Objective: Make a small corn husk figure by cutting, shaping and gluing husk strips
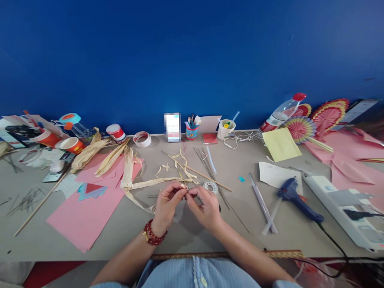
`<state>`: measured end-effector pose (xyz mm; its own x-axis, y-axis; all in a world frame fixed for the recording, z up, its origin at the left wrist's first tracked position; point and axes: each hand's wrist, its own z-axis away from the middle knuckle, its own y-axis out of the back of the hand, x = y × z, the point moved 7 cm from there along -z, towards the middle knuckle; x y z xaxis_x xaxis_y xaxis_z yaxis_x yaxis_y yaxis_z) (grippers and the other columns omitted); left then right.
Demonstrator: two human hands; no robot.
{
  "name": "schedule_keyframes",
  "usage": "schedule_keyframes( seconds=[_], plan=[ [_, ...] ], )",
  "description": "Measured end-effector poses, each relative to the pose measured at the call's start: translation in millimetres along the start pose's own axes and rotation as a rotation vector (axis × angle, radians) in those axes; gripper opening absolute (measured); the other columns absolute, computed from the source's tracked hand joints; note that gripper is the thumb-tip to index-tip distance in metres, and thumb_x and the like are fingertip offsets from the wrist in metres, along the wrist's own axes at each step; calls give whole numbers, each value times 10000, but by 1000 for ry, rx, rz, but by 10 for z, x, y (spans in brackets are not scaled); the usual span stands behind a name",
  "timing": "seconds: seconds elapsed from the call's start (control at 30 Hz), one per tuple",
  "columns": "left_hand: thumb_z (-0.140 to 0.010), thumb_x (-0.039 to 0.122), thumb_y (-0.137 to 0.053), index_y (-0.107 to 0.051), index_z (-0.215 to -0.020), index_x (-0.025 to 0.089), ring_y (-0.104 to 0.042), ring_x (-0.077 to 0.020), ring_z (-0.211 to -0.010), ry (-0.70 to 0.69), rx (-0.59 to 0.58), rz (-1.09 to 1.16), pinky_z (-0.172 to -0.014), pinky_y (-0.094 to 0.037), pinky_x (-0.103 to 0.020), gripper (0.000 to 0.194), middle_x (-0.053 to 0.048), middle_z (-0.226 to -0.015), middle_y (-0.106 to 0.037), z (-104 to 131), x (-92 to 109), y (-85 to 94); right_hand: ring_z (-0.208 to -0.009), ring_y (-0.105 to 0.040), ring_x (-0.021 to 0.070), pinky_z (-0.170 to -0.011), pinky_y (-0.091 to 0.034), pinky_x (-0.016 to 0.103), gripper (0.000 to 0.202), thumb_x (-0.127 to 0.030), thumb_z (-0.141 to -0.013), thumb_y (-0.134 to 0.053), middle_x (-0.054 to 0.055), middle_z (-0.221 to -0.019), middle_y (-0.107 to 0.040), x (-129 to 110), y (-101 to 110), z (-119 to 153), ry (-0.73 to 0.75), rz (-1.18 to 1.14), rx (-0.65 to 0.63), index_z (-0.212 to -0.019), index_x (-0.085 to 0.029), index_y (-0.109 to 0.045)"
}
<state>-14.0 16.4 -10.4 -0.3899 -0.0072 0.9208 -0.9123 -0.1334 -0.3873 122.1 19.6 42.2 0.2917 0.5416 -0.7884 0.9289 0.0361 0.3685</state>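
Note:
My left hand [168,203] and my right hand [207,206] meet above the middle of the table, thumbs and forefingers pinched close together. Between the left fingertips shows the tip of a small pale piece [183,186], perhaps corn husk. Whatever the right fingertips pinch is too small to make out. Strips of dried corn husk [153,183] lie just beyond and to the left of my hands. A clear tape roll [210,187] rests by the right hand, near a wooden stick [210,178] and thin dark wires [226,199].
To the right lie a utility knife [263,206], a blue hot glue gun [300,200] and a white power strip [342,212]. Pink paper [87,218] covers the left side. Along the wall stand a lit phone [173,128], a pen cup [192,133] and a tilted bottle [280,114].

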Motion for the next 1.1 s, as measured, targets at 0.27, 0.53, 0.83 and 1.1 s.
schedule_keyframes(
  seconds=[0.27, 0.53, 0.83, 1.1],
  plan=[
    [-714, 273, -821, -705, -779, 174, -587, -123, -737, 89, -6, 68, -689, -496, -229, 166, -9, -782, -650, -2, 20, -43, -579, -608, 150, -583, -468, 260, 112, -149, -878, -558, 0, -669, -657, -52, 1, -14, 52, 56, 5, -804, -232, -548],
    [-727, 241, -805, -671, -764, 175, -540, -116, -715, 122, -99, 144, -685, -475, -243, 154, 2, -761, -584, -25, 48, -98, -564, -609, 157, -575, -472, 276, 112, -151, -883, -547, 6, -656, -660, -96, 0, 0, 86, 120, 9, -811, -236, -548],
    [-787, 274, -760, -668, -745, 180, -514, -109, -669, 0, -76, 63, -654, -450, -236, 138, 7, -742, -594, -31, 151, -58, -653, -641, 154, -635, -513, 260, 61, -174, -886, -572, 17, -739, -679, -32, -28, -9, -42, -159, -64, -845, -213, -593],
    [-770, 315, -772, -710, -791, 176, -540, -130, -683, 2, -28, -82, -667, -467, -253, 154, -28, -807, -669, -36, 84, 14, -606, -595, 143, -551, -473, 232, 139, -185, -897, -535, -2, -672, -619, 151, -106, 51, -203, -266, -90, -764, -207, -568]
  ],
)
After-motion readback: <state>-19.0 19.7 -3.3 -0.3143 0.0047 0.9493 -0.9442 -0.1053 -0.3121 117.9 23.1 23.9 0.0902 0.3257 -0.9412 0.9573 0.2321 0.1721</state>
